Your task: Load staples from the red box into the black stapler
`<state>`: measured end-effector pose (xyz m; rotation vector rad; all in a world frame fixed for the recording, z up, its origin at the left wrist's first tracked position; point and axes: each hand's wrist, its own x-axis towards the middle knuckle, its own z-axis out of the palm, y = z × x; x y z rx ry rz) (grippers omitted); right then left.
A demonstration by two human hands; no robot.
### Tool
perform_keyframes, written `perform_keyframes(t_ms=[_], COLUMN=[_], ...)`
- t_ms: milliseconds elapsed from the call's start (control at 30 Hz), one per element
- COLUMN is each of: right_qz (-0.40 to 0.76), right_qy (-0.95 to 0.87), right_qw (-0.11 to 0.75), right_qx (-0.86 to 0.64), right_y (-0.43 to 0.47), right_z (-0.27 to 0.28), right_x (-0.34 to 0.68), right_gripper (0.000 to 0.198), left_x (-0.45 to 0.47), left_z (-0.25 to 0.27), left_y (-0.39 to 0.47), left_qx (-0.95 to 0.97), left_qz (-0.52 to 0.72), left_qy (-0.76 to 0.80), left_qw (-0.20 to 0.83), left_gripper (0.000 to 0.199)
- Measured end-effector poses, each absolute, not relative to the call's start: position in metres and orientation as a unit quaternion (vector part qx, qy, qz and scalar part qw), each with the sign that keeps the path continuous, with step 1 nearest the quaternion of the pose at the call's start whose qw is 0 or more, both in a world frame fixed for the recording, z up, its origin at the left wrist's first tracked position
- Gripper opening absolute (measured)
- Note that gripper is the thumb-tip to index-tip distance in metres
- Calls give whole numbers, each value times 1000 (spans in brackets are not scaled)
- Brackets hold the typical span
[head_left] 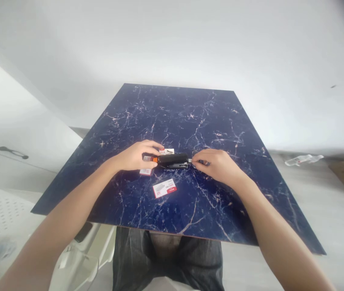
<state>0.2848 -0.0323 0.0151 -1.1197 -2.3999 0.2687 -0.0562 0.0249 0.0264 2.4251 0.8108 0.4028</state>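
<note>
Nearby, staple boxes point(164, 188) flank the stapler point(172, 160) both hands grip.

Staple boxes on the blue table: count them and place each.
3. One staple box lies nearest the person, one under the left hand, one behind the stapler. Hands may hide more.

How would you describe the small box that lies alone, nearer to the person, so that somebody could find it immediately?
Start at the dark blue marble table and find the black stapler held between the left hand and the right hand. Just in front of the stapler, toward the person, lies a small red and white box. Unlike the other small boxes beside the left hand, no hand touches it.
</note>
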Motion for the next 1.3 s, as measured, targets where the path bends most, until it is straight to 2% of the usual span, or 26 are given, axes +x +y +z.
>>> perform_keyframes(t_ms=[1300], right_qz=[137], right_qy=[-879], right_qw=[230], right_qx=[-394], right_y=[-32], right_z=[18], right_x=[284], right_gripper=[19], left_x=[-58], left_z=[26], left_y=[25], left_qx=[899], left_qz=[140], left_qy=[305], left_qw=[283], left_gripper=[31])
